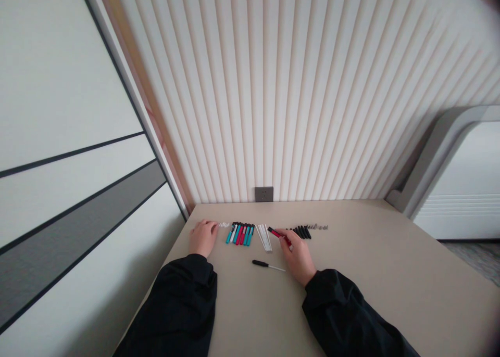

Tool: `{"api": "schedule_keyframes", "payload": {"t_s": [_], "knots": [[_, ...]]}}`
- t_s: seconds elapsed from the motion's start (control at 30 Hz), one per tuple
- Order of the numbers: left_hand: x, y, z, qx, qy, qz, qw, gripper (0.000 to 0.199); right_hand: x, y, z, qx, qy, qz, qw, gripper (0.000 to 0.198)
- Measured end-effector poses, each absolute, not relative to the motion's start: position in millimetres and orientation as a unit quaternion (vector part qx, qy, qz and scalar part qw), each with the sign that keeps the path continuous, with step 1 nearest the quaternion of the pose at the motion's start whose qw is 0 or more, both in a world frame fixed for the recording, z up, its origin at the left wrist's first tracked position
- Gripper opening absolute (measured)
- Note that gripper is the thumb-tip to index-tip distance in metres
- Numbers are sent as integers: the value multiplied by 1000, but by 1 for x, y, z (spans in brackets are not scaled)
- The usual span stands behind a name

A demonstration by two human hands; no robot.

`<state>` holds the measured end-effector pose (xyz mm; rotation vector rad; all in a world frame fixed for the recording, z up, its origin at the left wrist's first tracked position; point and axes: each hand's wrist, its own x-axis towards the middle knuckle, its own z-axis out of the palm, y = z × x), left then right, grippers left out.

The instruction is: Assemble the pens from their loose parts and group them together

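My right hand (299,255) pinches a red pen barrel with a black end (276,233), tilted above the table. At the left, my left hand (203,238) rests on the table with its fingers curled together, fingertips beside small white pieces (224,224); whatever lies between them is too small to make out. Between my hands lie a row of teal, white and red pen barrels with black ends (241,234) and a bundle of thin white refills (263,237). Several black pieces (302,232) and small grey metallic parts (318,227) lie beyond my right hand.
A screwdriver with a black handle (260,263) lies across the table (258,310), its shaft pointing toward my right wrist. A fluted wall with a dark socket (264,194) borders the back edge. White cabinet panels (78,232) stand close on the left.
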<state>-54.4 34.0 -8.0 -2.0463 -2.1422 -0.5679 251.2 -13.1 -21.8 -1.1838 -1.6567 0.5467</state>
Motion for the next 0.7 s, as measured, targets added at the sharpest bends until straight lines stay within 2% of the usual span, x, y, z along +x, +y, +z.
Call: {"api": "schedule_keyframes", "payload": {"t_s": [0.27,0.43,0.57,0.7], "knots": [[-55,32,-4,-661,-705,-247,73,22,251,-5,-39,-484,-595,303,565,41],[-6,12,6,-738,-567,-360,66,21,247,-2,-42,-431,-538,367,625,50],[52,-13,6,-797,-463,-385,31,17,246,-3,-38,-418,-511,398,637,45],[84,-31,2,-810,-431,-397,-18,14,245,-5,-31,-378,-442,466,667,37]]}}
